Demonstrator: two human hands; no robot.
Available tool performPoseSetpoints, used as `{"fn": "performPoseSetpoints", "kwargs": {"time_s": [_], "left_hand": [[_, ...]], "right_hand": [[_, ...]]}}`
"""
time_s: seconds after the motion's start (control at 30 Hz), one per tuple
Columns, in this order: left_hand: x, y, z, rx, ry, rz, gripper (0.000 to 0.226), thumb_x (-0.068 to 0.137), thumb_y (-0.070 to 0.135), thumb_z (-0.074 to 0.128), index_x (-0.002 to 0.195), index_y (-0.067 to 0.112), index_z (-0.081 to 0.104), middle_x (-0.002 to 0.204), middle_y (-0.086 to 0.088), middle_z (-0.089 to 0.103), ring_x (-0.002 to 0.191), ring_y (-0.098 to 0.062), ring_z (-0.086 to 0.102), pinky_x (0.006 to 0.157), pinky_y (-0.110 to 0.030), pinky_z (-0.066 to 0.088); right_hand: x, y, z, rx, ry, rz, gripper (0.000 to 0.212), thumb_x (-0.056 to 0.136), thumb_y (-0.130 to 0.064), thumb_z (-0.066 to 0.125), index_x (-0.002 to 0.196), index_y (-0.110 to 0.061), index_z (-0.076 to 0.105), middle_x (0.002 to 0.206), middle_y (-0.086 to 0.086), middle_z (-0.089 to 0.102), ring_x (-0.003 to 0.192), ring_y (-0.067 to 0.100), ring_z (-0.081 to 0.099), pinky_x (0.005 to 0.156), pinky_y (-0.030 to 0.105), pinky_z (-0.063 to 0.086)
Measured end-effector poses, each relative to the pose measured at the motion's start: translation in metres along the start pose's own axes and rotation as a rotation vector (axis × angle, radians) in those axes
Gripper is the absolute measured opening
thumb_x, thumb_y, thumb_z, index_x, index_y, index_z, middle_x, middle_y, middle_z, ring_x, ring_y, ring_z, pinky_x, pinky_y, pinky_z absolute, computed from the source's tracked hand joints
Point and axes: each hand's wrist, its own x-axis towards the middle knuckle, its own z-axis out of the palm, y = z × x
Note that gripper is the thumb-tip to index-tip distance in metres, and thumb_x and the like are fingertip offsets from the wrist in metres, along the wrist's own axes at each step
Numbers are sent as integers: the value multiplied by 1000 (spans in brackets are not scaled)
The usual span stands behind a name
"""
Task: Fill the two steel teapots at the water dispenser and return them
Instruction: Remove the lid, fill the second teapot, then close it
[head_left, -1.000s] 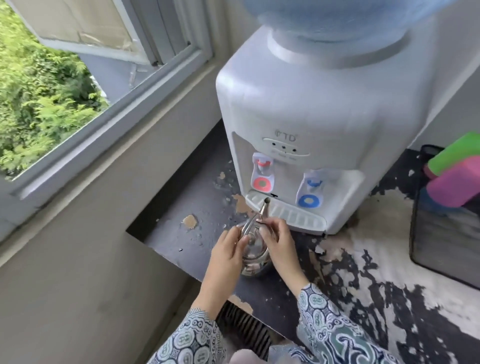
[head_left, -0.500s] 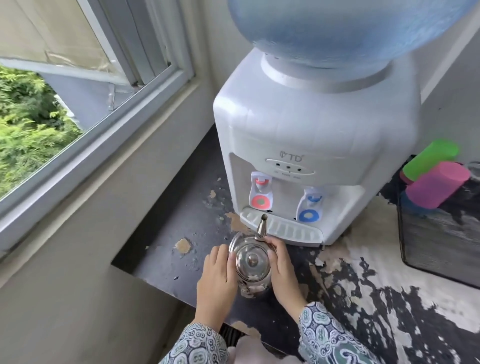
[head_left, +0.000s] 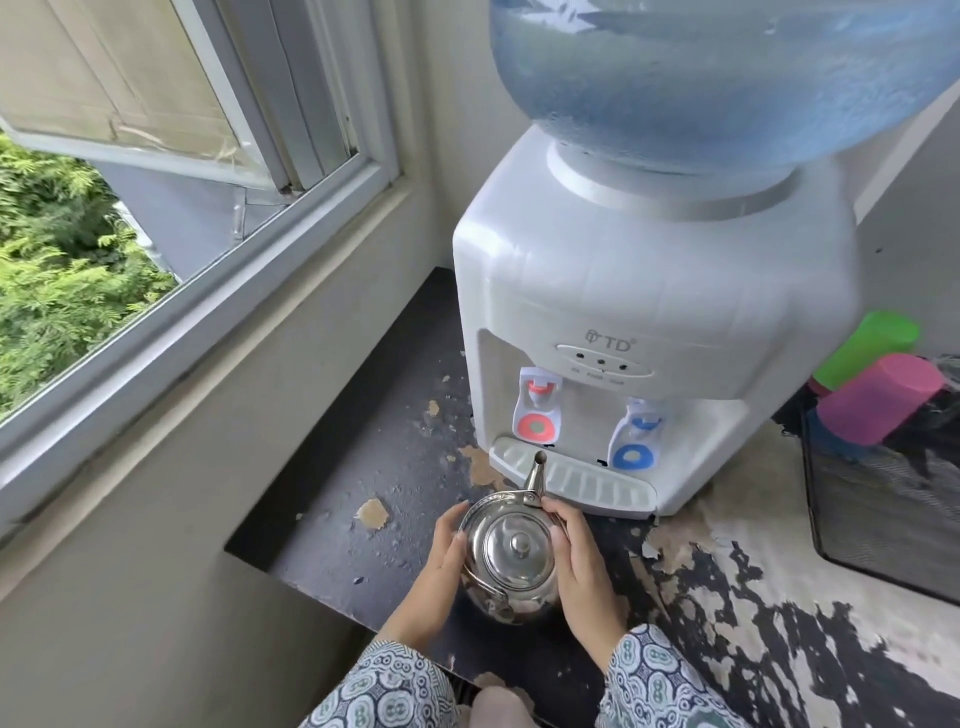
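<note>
Polished steel, the round lidded teapot sits on the peeling dark counter before the white water dispenser, left hand and right hand cupping its sides; likely slippery and heavier once filled, so the rear handle seems the safer hold

The bench is a dark surface set into a corner below a window, and its coating is badly worn. On the left part small tan patches show where the dark layer has chipped away; on the right the peeling is heavy, with broad pale areas broken by ragged black flakes. A white water dispenser stands at the back of the bench, against the wall. A steel teapot sits upright on the dark part just in front of the dispenser's drip tray, its spout toward the tray. A black mesh basket rests at the right edge.
</note>
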Motion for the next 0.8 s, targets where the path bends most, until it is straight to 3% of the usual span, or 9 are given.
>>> {"fn": "performPoseSetpoints", "kwargs": {"time_s": [0.07, 0.13, 0.23, 0.3, 0.43, 0.53, 0.63, 0.8], "left_hand": [[2, -3, -4, 18, -24, 25, 39, 86, 59, 34, 124, 52, 29, 145, 11, 32, 133, -16, 37, 111, -51, 30], [2, -4, -1, 61, 17, 83, 38, 89, 51, 34, 126, 54, 29, 142, 17, 33, 133, -8, 35, 113, -46, 29], [-1, -3, 10, 216, 116, 208, 46, 98, 14, 28, 130, 47, 31, 141, 8, 32, 127, 16, 26, 108, -8, 19], [-1, -3, 18, 308, 146, 255, 48, 96, 7, 26, 129, 42, 34, 141, 5, 29, 126, 21, 19, 101, 3, 13], [1, -5, 20, 321, 161, 313, 45, 97, 4, 29, 129, 36, 37, 134, 9, 37, 123, 20, 27, 99, 4, 17], [3, -4, 17, 308, 145, 323, 44, 93, 15, 25, 124, 45, 37, 129, 19, 39, 119, 21, 31, 96, 4, 19], [5, -6, 16, 312, 131, 309, 49, 85, 18, 25, 122, 47, 39, 129, 20, 39, 119, 20, 32, 96, 5, 17], [6, -8, 15, 311, 109, 292, 51, 93, 7, 29, 124, 44, 44, 130, 15, 39, 121, 18, 31, 96, 6, 16]], "right_hand": [[0, -6, -3, -15, -13, 25, 25, 95, -23, 39, 118, -33, 44, 125, -10, 52, 115, -9, 45, 106, 32, 37], [-1, -16, -6, -117, -42, 19, 44, 87, -47, 37, 125, -26, 42, 128, -9, 50, 116, -1, 45, 105, 37, 38], [0, -30, 0, -407, -76, -19, 84, 69, -71, 32, 135, -19, 30, 139, -4, 40, 128, 10, 39, 102, 33, 37], [1, -32, 4, -518, -100, 10, 95, 63, -77, 26, 138, -20, 21, 146, -4, 31, 135, 12, 31, 102, 33, 36], [8, -31, 4, -640, -115, 33, 94, 64, -77, 13, 136, -18, 23, 142, 1, 36, 130, 17, 38, 94, 32, 43], [10, -31, 3, -704, -109, 3, 90, 67, -78, 7, 132, -18, 26, 136, 1, 42, 123, 18, 45, 83, 33, 48], [9, -32, 3, -718, -104, -15, 100, 62, -82, -12, 128, -18, 27, 133, 0, 44, 121, 18, 46, 77, 35, 50], [8, -33, 1, -704, -102, -41, 97, 65, -79, -10, 128, -17, 29, 135, 2, 43, 124, 20, 45, 77, 35, 51]]}}
